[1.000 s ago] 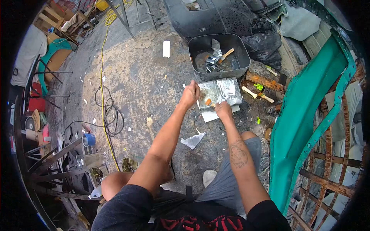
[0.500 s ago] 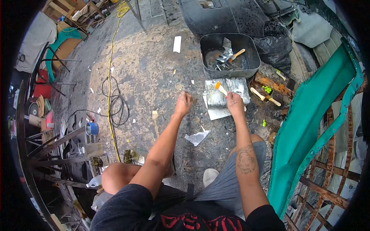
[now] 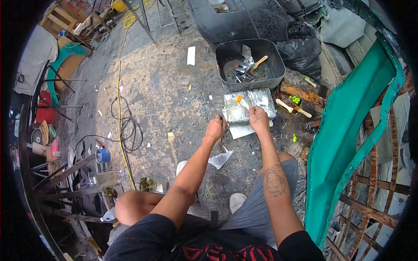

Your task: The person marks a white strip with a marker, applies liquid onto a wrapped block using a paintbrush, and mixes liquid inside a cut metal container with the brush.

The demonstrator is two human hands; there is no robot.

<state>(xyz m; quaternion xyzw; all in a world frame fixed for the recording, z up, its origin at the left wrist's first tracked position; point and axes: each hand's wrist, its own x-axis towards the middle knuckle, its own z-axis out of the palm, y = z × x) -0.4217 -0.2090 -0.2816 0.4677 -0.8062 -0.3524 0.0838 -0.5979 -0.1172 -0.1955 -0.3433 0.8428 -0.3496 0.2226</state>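
Observation:
My right hand (image 3: pixel 260 119) is closed round the pale handle of a brush (image 3: pixel 242 102), whose orange bristles point up and left over a foil-covered block (image 3: pixel 237 112). My left hand (image 3: pixel 216 128) is closed beside the block's lower left corner; what its fingers hold, if anything, is too small to make out. White paper (image 3: pixel 242 131) sticks out from under the block. Just behind stands a black tub (image 3: pixel 275 82) with another brush (image 3: pixel 260 62) and crumpled silvery pieces in it.
A long green panel (image 3: pixel 337 143) stands close on my right. Brushes (image 3: pixel 291 107) lie right of the block. A torn sheet (image 3: pixel 220 159) is on the floor before me. A yellow cord (image 3: pixel 118 95), a black cable (image 3: pixel 133 126) and a metal frame (image 3: pixel 48 185) are at left.
The brush has turned from lying low over the block to bristles up. My left hand moved off the block to the left, then back down beside its lower left corner.

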